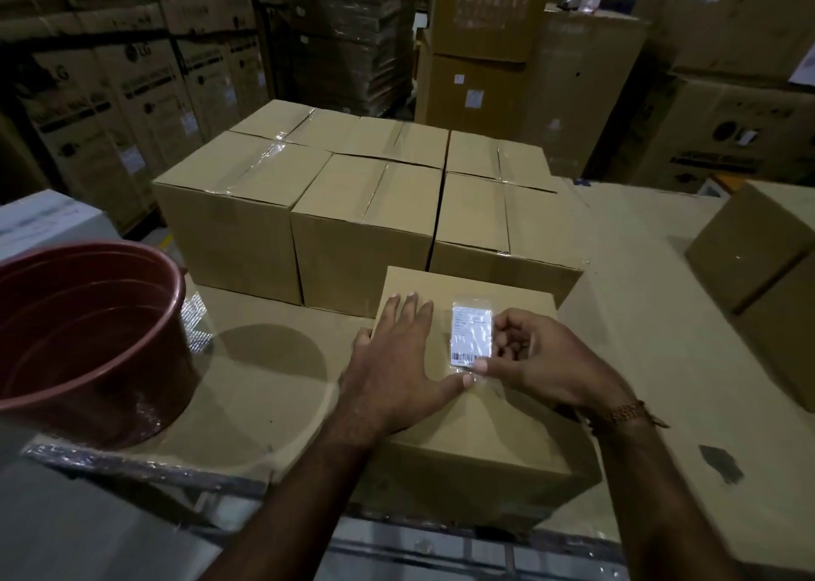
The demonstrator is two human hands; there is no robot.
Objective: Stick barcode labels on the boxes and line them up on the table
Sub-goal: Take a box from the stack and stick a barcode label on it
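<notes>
A brown cardboard box (476,439) stands at the table's near edge in front of me. My left hand (397,355) lies flat on its top, fingers spread, thumb touching the lower corner of a white barcode label (471,335) in a clear sleeve. My right hand (533,355) pinches that label by its right and lower edge and holds it over the box top. Behind stand several taped boxes (366,227) lined up in rows on the cardboard-covered table (639,316).
A large red-brown plastic tub (88,338) sits at the left on the table. Another box (758,245) stands at the right edge. Tall stacks of warehouse cartons (132,95) surround the table at the back.
</notes>
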